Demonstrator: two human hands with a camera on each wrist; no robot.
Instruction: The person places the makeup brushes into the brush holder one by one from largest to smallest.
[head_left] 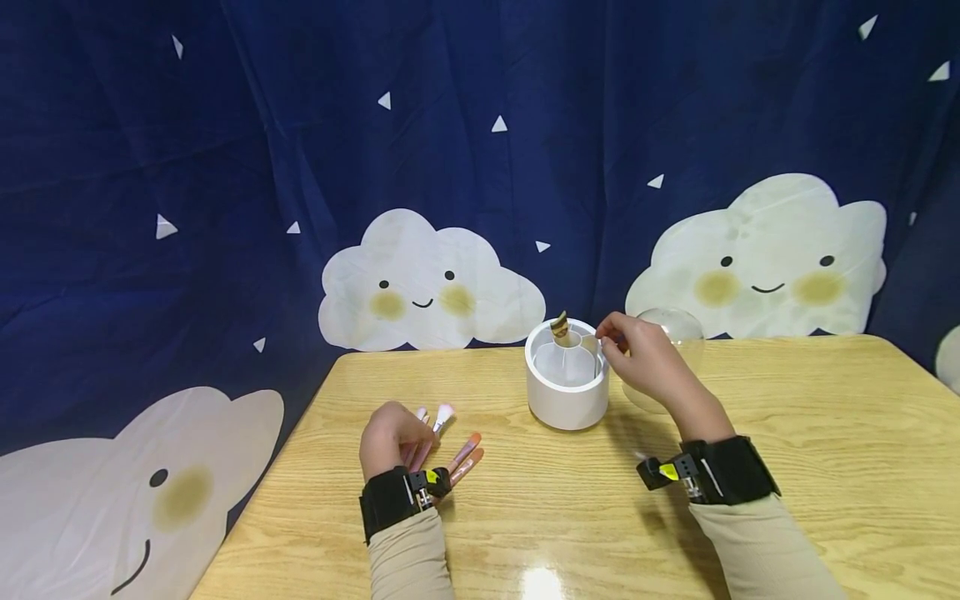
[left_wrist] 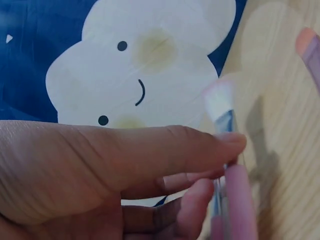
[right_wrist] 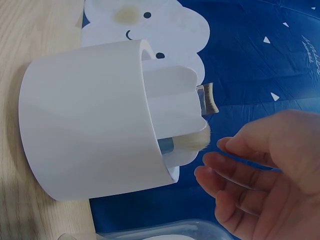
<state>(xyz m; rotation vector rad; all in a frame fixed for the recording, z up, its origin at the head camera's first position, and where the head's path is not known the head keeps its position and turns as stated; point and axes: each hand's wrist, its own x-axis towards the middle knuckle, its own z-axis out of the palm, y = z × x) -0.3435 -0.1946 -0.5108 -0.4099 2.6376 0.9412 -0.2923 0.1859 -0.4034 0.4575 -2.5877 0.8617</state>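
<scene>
My left hand [head_left: 390, 437] pinches a makeup brush [left_wrist: 220, 105] between thumb and fingers; it has a pink handle, a silver ferrule and pale pink-white bristles. Beside that hand, brushes with orange tips [head_left: 467, 457] lie on the table. My right hand [head_left: 637, 354] is at the right rim of a round white brush holder [head_left: 567, 404], its fingers loosely bent and holding nothing. The right wrist view shows those fingertips just short of a cream-bristled brush [right_wrist: 197, 139] inside the holder. A flat-topped brush [right_wrist: 209, 99] sticks up from another compartment.
A clear dome cover [head_left: 671, 321] stands right of the holder, partly behind my right hand. The wooden table [head_left: 825, 442] ends at a dark blue curtain [head_left: 465, 67] with clouds.
</scene>
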